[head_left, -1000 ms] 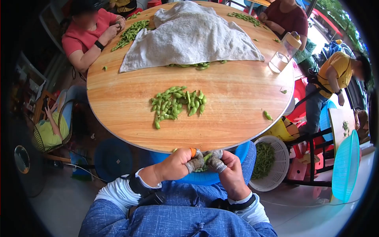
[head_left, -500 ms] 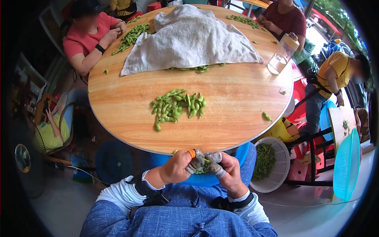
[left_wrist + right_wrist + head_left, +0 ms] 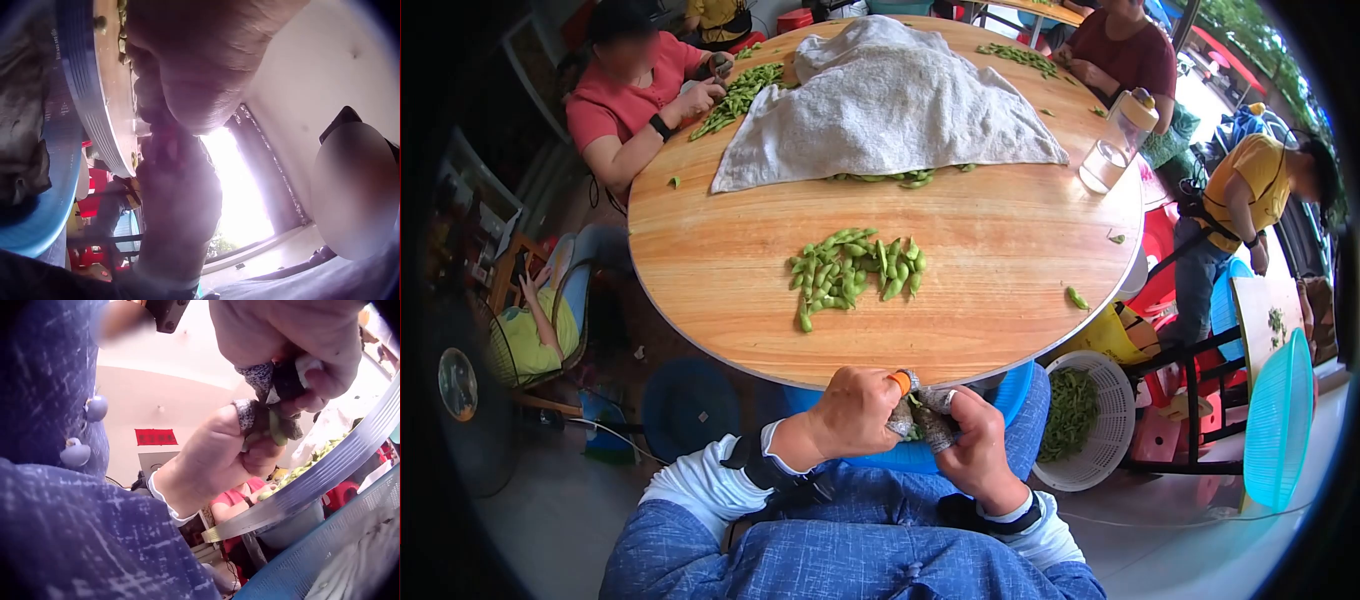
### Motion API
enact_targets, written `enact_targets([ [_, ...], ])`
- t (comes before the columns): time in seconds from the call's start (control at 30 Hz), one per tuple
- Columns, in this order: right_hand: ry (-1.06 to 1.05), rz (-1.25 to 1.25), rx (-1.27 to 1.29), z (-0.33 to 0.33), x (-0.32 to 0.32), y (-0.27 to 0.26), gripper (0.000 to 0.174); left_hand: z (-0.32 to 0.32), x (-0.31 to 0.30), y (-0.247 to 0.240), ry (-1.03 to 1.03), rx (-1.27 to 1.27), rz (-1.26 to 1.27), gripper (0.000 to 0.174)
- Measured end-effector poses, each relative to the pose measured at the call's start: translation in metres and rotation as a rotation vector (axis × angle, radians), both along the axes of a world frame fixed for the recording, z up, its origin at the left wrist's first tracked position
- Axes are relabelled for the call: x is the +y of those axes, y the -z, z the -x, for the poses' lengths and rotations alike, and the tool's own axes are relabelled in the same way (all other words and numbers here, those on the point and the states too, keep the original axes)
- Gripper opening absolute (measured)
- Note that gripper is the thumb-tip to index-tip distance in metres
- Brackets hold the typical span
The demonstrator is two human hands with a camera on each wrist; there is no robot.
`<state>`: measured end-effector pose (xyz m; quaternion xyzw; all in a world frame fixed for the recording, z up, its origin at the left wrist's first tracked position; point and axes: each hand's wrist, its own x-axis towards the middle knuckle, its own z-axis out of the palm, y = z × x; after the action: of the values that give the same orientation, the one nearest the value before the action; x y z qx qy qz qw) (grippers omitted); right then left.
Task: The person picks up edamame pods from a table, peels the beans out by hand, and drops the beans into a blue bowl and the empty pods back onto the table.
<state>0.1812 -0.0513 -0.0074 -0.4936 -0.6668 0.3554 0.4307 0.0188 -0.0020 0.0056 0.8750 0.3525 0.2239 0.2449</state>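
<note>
L hand has been rolled knuckles-up vs. 0.5 s ago — pod, lower ctr of head view, now mostly hidden, pinched betw. near-closed grips of L hand & R hand; pod work apparently ongoing.

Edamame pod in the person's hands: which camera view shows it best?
The right wrist view: close up, the edamame pod shows green between the left hand and right hand. The head view gives only a sliver of green there; in the left wrist view I cannot make it out behind the hands.
</note>
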Motion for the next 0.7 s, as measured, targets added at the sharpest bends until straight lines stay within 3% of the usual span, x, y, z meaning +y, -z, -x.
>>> enact_targets([
  [0.03, 0.007, -0.030, -0.021, 0.001, 0.000, 0.000, 0.011, 0.001, 0.000, 0.004, -0.001, -0.046, 0.025, 0.021],
  [0.17, 0.007, 0.376, 0.627, -0.007, 0.001, 0.000, 0.013, 0.003, 0.000, 0.010, -0.041, -0.383, 0.277, 0.024],
  [0.27, -0.088, 0.516, 0.822, -0.015, 0.003, -0.003, 0.016, 0.010, -0.002, -0.007, 0.002, -0.075, 0.356, 0.026],
  [0.4, -0.085, 0.548, 0.845, -0.014, 0.003, 0.003, 0.015, 0.011, -0.006, 0.005, 0.057, 0.019, 0.092, 0.025],
  [0.5, -0.125, 0.609, 0.810, -0.014, 0.003, 0.005, 0.016, 0.010, -0.006, 0.002, 0.060, 0.026, 0.064, 0.037],
  [0.7, -0.162, 0.623, 0.810, -0.005, 0.003, -0.001, 0.021, 0.010, -0.005, 0.001, 0.089, 0.095, 0.054, 0.035],
])
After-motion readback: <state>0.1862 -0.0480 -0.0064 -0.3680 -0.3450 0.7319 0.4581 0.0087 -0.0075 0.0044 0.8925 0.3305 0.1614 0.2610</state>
